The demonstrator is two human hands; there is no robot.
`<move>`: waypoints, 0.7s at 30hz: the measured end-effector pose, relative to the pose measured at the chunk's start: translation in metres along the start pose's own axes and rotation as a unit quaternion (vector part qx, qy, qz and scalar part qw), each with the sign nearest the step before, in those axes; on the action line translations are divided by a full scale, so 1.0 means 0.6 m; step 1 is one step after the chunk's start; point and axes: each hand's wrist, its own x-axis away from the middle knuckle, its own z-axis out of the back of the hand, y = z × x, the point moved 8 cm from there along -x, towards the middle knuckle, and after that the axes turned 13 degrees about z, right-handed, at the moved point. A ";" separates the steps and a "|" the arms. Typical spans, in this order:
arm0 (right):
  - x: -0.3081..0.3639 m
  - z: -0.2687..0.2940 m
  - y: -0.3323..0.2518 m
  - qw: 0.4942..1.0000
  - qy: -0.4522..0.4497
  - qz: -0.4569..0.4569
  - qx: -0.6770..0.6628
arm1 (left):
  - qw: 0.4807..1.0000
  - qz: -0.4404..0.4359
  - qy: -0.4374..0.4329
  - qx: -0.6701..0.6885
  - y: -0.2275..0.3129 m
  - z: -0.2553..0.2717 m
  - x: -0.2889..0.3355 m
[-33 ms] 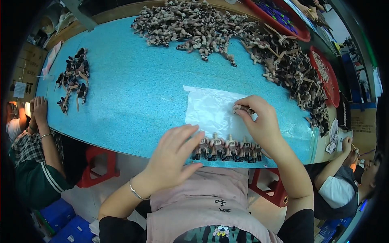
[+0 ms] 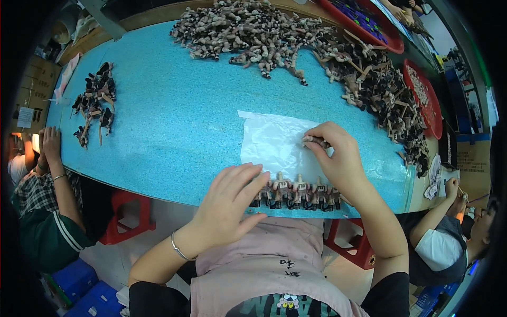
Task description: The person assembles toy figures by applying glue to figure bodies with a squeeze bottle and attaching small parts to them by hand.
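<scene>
In my right hand (image 2: 340,158), thumb and fingers pinch a small pale-and-dark figurine piece (image 2: 317,141) above a white plastic sheet (image 2: 272,138); its exact shape is partly hidden. My left hand (image 2: 227,201) is open, its fingers spread at the left end of a row of toy figurines (image 2: 299,193). Several of these stand or lie side by side along the near table edge, with pale tops, greyish bodies and black lower parts. The fingers cover the leftmost ones, and I cannot tell whether they touch them.
A big heap of figurine parts (image 2: 243,34) covers the back of the blue table (image 2: 158,116), and darker parts (image 2: 388,98) run down the right. A smaller pile (image 2: 97,100) lies left. Red trays (image 2: 425,100) stand beyond. Other people sit at both sides.
My left hand has shifted very slightly right, over the leftmost figurines. The right hand stays almost where it was, with the same piece.
</scene>
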 end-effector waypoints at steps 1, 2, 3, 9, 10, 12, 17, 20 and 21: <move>0.000 -0.002 -0.004 1.000 0.001 0.016 0.010 | 0.999 -0.017 -0.025 0.009 0.010 -0.015 0.001; 0.002 -0.004 -0.002 1.000 0.001 0.014 0.010 | 0.999 -0.017 -0.027 0.010 0.011 -0.018 0.002; 0.003 -0.008 -0.002 1.000 0.001 0.022 0.001 | 0.999 -0.020 -0.026 0.001 0.010 -0.018 0.002; 0.002 -0.004 0.004 0.999 -0.001 0.024 0.040 | 1.000 -0.018 -0.009 -0.010 0.006 -0.016 0.006; 0.003 -0.003 0.005 0.999 -0.009 0.011 0.051 | 1.000 -0.013 -0.004 -0.007 0.006 -0.014 0.006; 0.008 0.001 0.005 1.000 0.015 0.003 0.024 | 1.000 -0.008 0.000 -0.004 0.005 -0.011 0.008; 0.039 0.018 0.032 0.969 0.115 -0.134 -0.171 | 1.000 -0.001 0.013 -0.007 0.000 0.008 0.015; 0.061 0.012 0.024 0.923 0.099 -0.166 -0.333 | 0.998 0.038 0.048 -0.017 -0.022 0.040 0.027; 0.072 0.015 0.015 0.922 0.099 -0.170 -0.335 | 0.997 0.055 0.054 0.010 -0.026 0.054 0.030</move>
